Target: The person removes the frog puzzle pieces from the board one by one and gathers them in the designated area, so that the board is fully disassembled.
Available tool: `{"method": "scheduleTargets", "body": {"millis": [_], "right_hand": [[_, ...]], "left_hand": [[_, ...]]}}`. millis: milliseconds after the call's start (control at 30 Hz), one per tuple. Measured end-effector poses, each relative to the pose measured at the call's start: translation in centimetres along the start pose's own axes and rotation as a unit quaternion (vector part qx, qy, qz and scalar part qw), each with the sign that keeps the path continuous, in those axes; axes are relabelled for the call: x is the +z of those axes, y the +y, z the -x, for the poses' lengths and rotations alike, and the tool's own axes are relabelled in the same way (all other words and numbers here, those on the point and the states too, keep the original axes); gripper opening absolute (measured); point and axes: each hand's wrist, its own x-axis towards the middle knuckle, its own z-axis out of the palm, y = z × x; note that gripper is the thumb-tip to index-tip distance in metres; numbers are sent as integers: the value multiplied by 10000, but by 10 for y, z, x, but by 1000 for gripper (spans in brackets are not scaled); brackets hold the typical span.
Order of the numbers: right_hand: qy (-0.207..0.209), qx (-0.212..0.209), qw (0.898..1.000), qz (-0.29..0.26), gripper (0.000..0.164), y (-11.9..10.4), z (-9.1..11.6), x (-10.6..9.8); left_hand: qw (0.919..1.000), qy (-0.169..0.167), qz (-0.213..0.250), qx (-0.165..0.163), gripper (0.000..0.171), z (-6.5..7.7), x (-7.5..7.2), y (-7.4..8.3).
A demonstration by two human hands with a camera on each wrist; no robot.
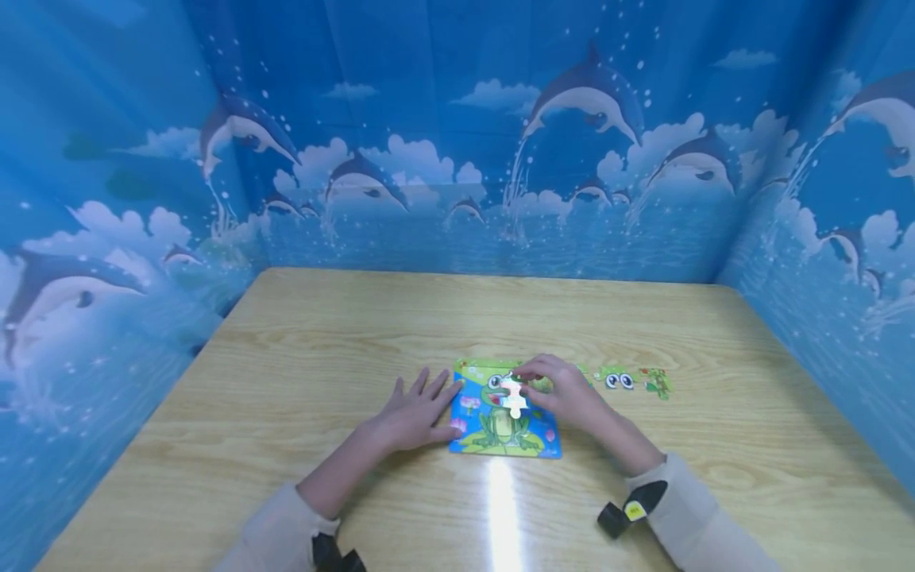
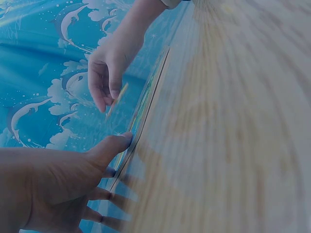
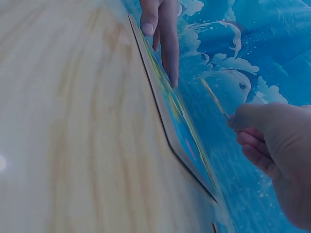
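A frog jigsaw puzzle board (image 1: 493, 441), blue and green with pink flowers, lies flat on the table. Between thumb and fingers, my right hand (image 1: 565, 393) pinches a puzzle piece (image 1: 515, 400) whose face is white with glare in the head view. Both wrist views show this piece (image 2: 116, 101) (image 3: 215, 97) tilted and held above the board. My left hand (image 1: 418, 415) rests on the table with spread fingers, its thumb and a fingertip at the board's left edge. The part of the board under the raised piece and right hand is hidden.
Right of the board lie loose puzzle pieces, one with two cartoon eyes (image 1: 619, 380) and another with a small green figure (image 1: 656, 383); my right hand partly covers others. Blue dolphin-print curtains (image 1: 429, 159) stand around the wooden table (image 1: 343, 318).
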Motion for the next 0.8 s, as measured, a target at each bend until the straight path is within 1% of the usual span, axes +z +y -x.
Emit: {"method": "scheduleTargets", "body": {"millis": [267,533,800], "right_hand": [[146,121,9998,-1,27,6,14,-20],[180,419,9989,52,29,15,31,-41],[236,390,9989,140,29,27,47,-57]], "left_hand": [[10000,-39,33,-79,73,-1,1,0],[9998,-93,143,-141,74,-1,0,0],[9998,-102,86,-155,75,-1,0,0]]}}
